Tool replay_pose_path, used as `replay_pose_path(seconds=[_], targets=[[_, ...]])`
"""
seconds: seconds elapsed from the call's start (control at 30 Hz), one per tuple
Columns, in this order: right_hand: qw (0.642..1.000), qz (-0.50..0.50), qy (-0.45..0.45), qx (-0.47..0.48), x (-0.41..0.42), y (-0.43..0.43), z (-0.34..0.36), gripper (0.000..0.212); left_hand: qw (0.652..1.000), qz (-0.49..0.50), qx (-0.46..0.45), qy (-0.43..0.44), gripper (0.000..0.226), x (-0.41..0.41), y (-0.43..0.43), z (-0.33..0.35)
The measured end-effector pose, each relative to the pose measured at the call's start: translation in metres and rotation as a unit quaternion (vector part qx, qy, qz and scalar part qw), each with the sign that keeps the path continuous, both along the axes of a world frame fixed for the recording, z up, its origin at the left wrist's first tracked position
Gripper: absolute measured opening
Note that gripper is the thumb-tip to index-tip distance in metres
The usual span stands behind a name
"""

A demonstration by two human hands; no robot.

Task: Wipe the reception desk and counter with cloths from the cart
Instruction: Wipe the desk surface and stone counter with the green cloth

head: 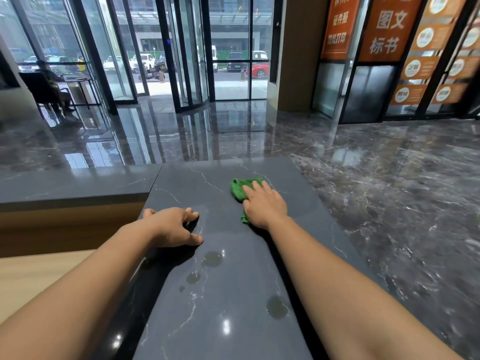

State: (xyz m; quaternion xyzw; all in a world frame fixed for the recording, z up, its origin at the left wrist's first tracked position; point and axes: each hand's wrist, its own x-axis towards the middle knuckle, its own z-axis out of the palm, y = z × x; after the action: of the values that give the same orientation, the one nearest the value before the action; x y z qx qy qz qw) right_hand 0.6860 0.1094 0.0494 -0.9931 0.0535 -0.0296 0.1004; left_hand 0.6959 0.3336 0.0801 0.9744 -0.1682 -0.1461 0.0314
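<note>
Wet counter (233, 341), right hand (265, 203) pressing cloth (239, 189)

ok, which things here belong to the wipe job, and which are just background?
Job: counter; green cloth under the right hand; left hand resting on the counter; wet spots.
Background: seated person; orange signs; glass doors; cars outside; floor.

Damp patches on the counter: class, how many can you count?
4. Three line up below the left hand: a large patch, a middle one, a tiny one. The fourth lies beside the right forearm. Glare may hide others.
</note>
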Motion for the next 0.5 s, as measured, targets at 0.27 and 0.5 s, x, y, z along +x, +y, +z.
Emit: replay_pose_path(seconds=[0.27,0.5], targets=[[0.99,-0.14,0.011,0.001,-0.029,-0.076,0.003,0.053,1.0,-0.026,0.003,-0.004,0.076,-0.002,0.004,-0.002],[0.982,-0.184,0.044,0.001,-0.044,-0.058,0.006,0.055,0.993,-0.042,-0.044,-0.102,0.079,-0.02,0.021,-0.007]])
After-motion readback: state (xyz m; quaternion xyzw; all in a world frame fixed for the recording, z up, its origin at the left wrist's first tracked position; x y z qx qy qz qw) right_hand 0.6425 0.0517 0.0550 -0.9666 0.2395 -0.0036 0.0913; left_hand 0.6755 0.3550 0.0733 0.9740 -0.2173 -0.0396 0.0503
